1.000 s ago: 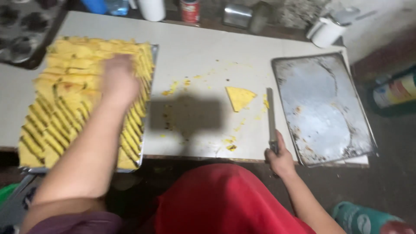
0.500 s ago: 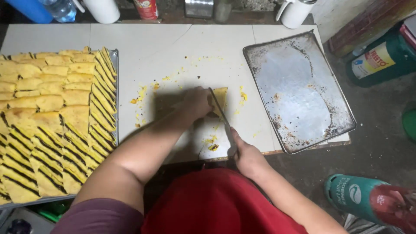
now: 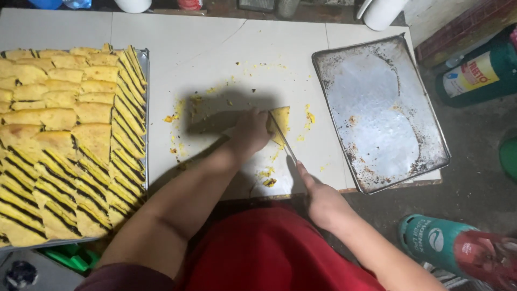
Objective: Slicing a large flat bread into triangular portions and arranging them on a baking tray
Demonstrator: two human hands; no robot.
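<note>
Since a sec ago the left hand (image 3: 249, 133) has left the full tray (image 3: 144, 75) of yellow slices on the left and now presses down on the lone yellow cake piece (image 3: 281, 119) mid-table, w/ fingers closed over its left edge. The right hand (image 3: 321, 200) stays wrapped round the knife (image 3: 284, 137) handle, and the blade has swung in from beside the empty tray (image 3: 377, 43) to lie across the piece. Judging by that, cutting of this piece is underway, approx. at its start.
</note>
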